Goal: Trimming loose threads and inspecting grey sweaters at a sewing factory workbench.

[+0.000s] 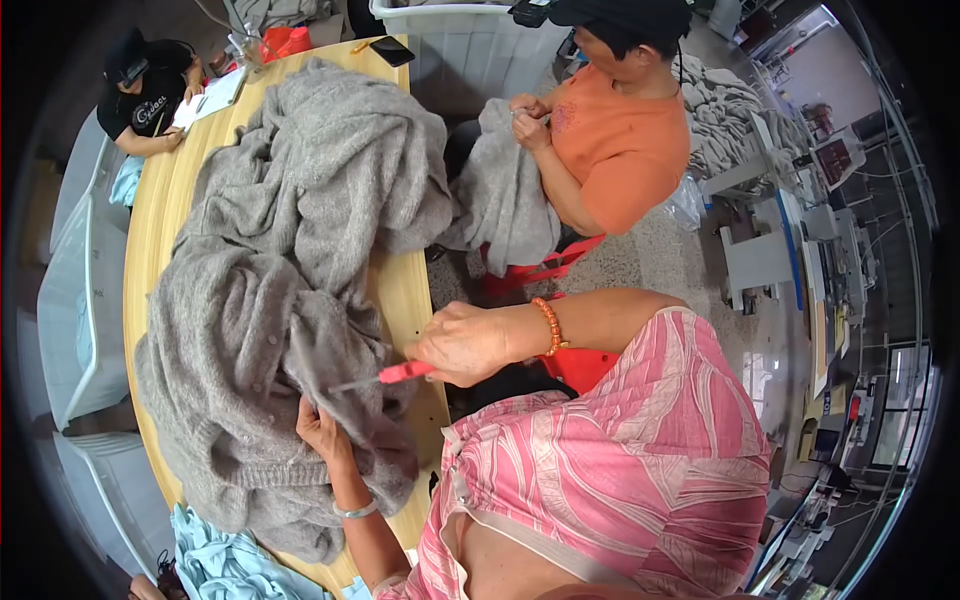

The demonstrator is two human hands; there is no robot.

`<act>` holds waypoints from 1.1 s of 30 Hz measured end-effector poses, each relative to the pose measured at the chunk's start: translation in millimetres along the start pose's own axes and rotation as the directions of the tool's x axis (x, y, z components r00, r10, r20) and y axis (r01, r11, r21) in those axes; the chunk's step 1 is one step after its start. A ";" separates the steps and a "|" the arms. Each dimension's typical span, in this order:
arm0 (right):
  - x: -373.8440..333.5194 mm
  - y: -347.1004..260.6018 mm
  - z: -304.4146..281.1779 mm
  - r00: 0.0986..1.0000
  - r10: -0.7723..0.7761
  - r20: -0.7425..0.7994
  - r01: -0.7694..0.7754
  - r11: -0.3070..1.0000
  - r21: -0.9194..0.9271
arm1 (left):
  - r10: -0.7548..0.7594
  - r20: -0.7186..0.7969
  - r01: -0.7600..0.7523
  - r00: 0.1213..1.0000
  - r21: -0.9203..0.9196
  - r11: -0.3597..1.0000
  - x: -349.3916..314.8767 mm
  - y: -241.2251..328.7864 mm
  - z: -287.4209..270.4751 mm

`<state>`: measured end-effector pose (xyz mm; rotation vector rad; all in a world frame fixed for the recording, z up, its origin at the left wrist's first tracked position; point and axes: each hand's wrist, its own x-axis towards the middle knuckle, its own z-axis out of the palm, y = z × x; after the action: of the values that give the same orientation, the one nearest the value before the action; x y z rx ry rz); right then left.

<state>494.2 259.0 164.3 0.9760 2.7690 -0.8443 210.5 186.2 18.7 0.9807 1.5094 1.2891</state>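
A grey knitted garment (225, 340) lies bunched on the table, with small buttons and a ribbed edge showing. My left hand (325, 432) pinches a fold of it near the table's right side. My right hand (463, 342) grips a red-handled tool (405, 373), fingers closed around the handle. A thin metal shaft runs from the handle to the fold, just above my left fingertips. The exact kind of tool is too small to tell. More grey knitwear (340, 150) is heaped on the table beyond the garment.
A person in an orange top (625, 140) handles grey knitwear (505, 200) at the right. Someone in black (150, 95) writes at the far left. On the wooden table (155, 220) lies a phone (391, 51). Pale bins (75, 310) line its left side; light-blue cloth (225, 565) lies near me.
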 end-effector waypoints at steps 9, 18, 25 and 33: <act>3.9 -18.6 -5.9 0.994 0.069 0.085 -0.084 0.979 0.186 | 0.010 -0.120 0.043 0.993 0.431 0.901 -9.4 12.7 -27.3; -24.6 -16.3 18.4 0.989 0.145 0.036 -0.148 0.983 0.113 | -0.242 0.084 0.164 0.967 0.523 0.836 -56.3 41.2 -13.6; -26.3 -51.1 24.7 0.960 -0.064 0.274 0.033 0.993 0.116 | -0.266 -0.085 0.257 0.960 -0.099 0.961 -74.7 8.5 -29.3; -22.1 -54.1 19.4 0.942 -0.108 0.319 0.065 0.988 0.142 | -0.455 -0.031 0.378 0.890 -0.505 0.776 -74.3 26.6 -20.3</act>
<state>477.3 201.7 179.1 0.6604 2.5133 -1.1001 212.7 113.8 56.1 0.1980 1.3132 1.3345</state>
